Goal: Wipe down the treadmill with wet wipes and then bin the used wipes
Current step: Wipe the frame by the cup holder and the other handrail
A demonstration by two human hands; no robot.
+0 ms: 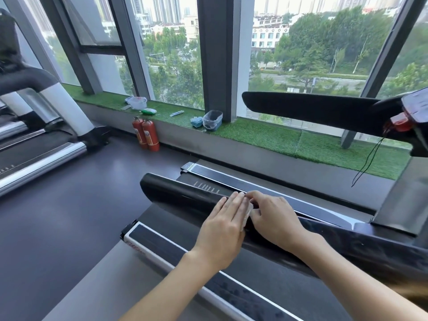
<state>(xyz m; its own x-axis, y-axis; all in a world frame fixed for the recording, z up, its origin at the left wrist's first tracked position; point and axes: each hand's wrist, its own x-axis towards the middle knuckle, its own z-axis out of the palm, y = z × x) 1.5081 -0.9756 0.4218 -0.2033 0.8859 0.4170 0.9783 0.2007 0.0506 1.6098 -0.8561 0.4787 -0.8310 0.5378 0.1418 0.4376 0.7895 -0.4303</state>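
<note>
The treadmill's near black handrail (180, 195) runs from centre left toward the lower right. A white wet wipe (246, 215) lies on it, mostly hidden between my hands. My left hand (223, 225) lies flat with straight fingers, pressing the wipe onto the rail. My right hand (274, 215) is beside it, its fingertips curled and pinching the wipe's edge. The far handrail (308, 108) and the console with a red safety key (399, 121) are at the right. A small bin lined with a clear bag (213, 120) stands on the grass-covered window ledge.
A green wipes pack (148, 111), a white container (137, 102), a tube (176, 114) and a blue pack (196, 122) lie on the ledge. Two red fire extinguishers (146, 135) stand on the floor below it. Another treadmill (41, 126) is at the left.
</note>
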